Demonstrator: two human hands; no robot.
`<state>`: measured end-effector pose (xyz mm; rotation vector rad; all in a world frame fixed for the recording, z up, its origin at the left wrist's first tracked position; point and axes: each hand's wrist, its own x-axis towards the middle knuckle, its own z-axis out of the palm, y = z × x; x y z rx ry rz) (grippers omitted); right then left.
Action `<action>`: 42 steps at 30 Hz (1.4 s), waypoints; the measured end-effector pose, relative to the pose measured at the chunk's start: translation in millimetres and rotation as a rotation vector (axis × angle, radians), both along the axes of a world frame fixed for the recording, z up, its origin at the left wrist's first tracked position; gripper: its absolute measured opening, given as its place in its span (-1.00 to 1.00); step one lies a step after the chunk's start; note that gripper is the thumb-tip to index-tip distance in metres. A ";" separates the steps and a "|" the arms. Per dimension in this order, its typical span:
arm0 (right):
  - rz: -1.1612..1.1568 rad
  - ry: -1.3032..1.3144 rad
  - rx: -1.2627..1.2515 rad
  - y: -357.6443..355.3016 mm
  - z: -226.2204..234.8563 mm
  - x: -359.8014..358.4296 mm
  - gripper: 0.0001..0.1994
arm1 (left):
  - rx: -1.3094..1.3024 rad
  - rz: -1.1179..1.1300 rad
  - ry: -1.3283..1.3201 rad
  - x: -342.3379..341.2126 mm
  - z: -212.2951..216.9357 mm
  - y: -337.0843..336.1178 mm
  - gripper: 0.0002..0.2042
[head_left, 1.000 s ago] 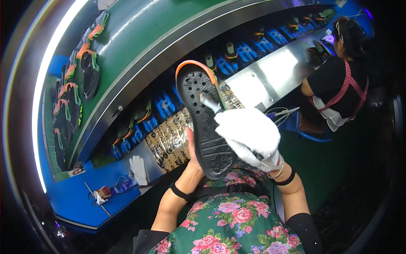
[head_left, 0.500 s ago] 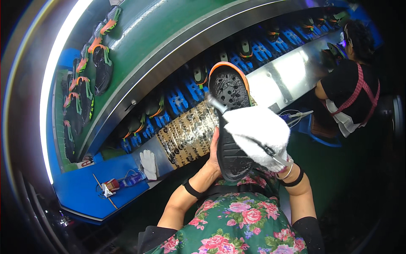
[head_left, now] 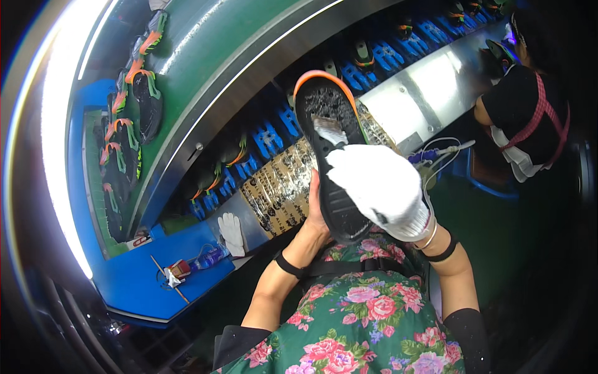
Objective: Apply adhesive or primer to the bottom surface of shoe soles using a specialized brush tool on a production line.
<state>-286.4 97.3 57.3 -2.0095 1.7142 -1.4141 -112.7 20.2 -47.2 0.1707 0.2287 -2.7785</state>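
Observation:
I hold a black shoe sole with an orange rim upright in front of me, tread side facing me. My left hand, bare, grips it from behind at its lower part. My right hand, in a white glove, is closed around a small brush whose pale bristles touch the upper tread of the sole.
A conveyor with blue holders carrying shoes runs past behind the sole. A patterned mat covers the bench edge. A loose white glove lies on the blue shelf beside small bottles. Another person in black works at the right.
The sole and both hands sit further right and higher in the picture than before, and the view has swung. The brush stays on the upper tread.

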 end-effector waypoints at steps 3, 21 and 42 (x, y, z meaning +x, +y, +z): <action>0.080 -0.083 0.003 5.2 -20.2 8.5 -0.59 | -0.043 -0.013 -0.141 -2.1 -1.9 -2.9 0.01; 0.111 -0.109 -0.115 6.1 -28.7 16.5 -0.63 | -0.205 0.017 0.076 -43.6 19.5 -26.2 0.11; 0.150 -0.297 -0.061 22.8 -24.6 9.1 -0.71 | -0.160 0.216 0.115 -68.6 22.4 -41.1 0.11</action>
